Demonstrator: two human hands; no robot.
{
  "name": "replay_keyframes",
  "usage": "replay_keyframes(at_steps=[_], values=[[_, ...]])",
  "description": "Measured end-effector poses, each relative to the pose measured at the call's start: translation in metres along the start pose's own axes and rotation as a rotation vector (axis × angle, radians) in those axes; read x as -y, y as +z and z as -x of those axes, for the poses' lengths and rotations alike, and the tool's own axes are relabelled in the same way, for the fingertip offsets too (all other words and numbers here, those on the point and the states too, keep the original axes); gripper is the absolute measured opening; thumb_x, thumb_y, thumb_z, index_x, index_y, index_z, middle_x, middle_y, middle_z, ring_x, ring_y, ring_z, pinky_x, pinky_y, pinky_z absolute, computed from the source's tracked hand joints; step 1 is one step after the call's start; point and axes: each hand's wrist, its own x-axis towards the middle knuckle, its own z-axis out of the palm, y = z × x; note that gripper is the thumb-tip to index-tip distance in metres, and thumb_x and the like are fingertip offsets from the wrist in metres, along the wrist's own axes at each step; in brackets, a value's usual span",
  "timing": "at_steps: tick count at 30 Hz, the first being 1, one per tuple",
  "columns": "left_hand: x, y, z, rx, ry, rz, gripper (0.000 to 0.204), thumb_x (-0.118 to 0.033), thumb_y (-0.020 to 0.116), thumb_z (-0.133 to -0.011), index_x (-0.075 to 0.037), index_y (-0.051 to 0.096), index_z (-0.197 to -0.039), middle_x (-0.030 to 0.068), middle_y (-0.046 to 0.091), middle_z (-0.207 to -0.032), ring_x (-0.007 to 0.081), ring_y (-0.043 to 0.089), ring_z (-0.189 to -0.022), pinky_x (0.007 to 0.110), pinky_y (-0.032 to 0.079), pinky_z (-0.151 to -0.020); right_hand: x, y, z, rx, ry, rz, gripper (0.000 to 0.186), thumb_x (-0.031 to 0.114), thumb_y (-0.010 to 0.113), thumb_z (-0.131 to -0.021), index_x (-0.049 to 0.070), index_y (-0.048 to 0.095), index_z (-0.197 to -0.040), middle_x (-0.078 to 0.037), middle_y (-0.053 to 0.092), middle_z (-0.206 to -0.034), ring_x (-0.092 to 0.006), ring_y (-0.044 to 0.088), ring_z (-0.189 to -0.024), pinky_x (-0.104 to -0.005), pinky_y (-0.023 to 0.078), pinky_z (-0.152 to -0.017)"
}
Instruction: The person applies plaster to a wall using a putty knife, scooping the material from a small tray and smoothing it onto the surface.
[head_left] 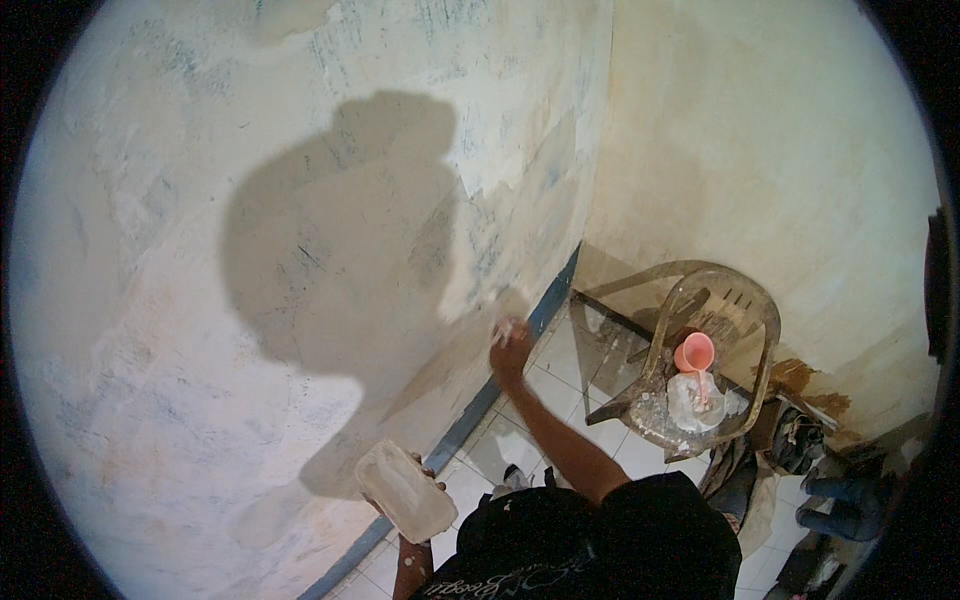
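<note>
In my left hand [432,474], low in front of me, is a pale rectangular tray [405,492] smeared with whitish paste. My fingers curl round its right edge. Farther forward, my right hand [511,345] is closed, close to the lower part of the patchy white wall [200,330]. White smears show on its fingers. Whatever it grips is too small and blurred to name, and I cannot tell whether it touches the wall.
A stained plastic armchair [741,290] stands right of me by the corner, carrying a pink dipper [695,352] and a clear bag [690,408]. A blue skirting strip [470,415] edges the tiled floor [560,392]. Dark clothing [840,507] lies at the lower right.
</note>
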Motion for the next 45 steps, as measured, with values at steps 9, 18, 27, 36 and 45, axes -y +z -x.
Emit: replay_keyframes(at_steps=[9, 18, 27, 36, 45], values=[[-0.002, -0.019, -0.004, 0.065, -0.018, 0.034, 0.088, -0.075, 0.041, -0.067, -0.01, 0.032, -0.126, 0.0189, 0.048, -0.11, 0.0391, 0.055, -0.086, 0.058, 0.047, -0.064, 0.022, 0.034, 0.072, 0.217, -0.353, 0.324, 0.026, 0.007, 0.049, -0.08, 0.002, 0.05, -0.106, -0.014, 0.056, -0.1, -0.0237, 0.054, -0.09, -0.0358, 0.042, -0.084], [0.001, 0.001, -0.002, 0.053, -0.029, 0.019, 0.084, -0.073, 0.04, -0.068, -0.012, 0.034, -0.126, 0.0183, 0.049, -0.111, 0.0388, 0.055, -0.084, 0.058, 0.046, -0.063, -0.011, -0.012, -0.054, -0.365, -0.463, 0.571, 0.024, -0.009, 0.043, -0.07, -0.007, 0.047, -0.094, -0.02, 0.052, -0.085, -0.0289, 0.054, -0.075, -0.0326, 0.044, -0.063], [0.001, -0.028, 0.004, 0.099, 0.003, 0.149, 0.089, -0.075, 0.044, -0.064, -0.012, 0.033, -0.127, 0.0195, 0.049, -0.109, 0.0392, 0.055, -0.085, 0.059, 0.045, -0.066, 0.02, 0.017, 0.057, 0.179, -0.233, 0.524, 0.029, 0.004, 0.043, -0.078, -0.001, 0.052, -0.106, -0.023, 0.052, -0.107, -0.0375, 0.052, -0.095, -0.0429, 0.043, -0.079], [-0.003, 0.035, 0.01, 0.066, -0.054, 0.22, 0.089, -0.073, 0.045, -0.066, -0.011, 0.032, -0.127, 0.0204, 0.049, -0.11, 0.0393, 0.055, -0.086, 0.059, 0.045, -0.068, -0.001, -0.004, -0.038, -0.083, 0.01, 0.023, 0.023, 0.011, 0.045, -0.084, -0.004, 0.048, -0.102, -0.017, 0.052, -0.093, -0.0243, 0.052, -0.084, -0.0338, 0.042, -0.072], [0.004, -0.02, 0.004, 0.036, -0.011, 0.075, 0.09, -0.076, 0.042, -0.065, -0.011, 0.032, -0.128, 0.02, 0.047, -0.114, 0.0402, 0.054, -0.087, 0.059, 0.045, -0.068, 0.036, 0.033, 0.077, 0.165, 0.234, -0.565, 0.027, 0.018, 0.056, -0.08, 0.002, 0.056, -0.101, -0.008, 0.057, -0.093, -0.0224, 0.055, -0.084, -0.0294, 0.044, -0.074]])
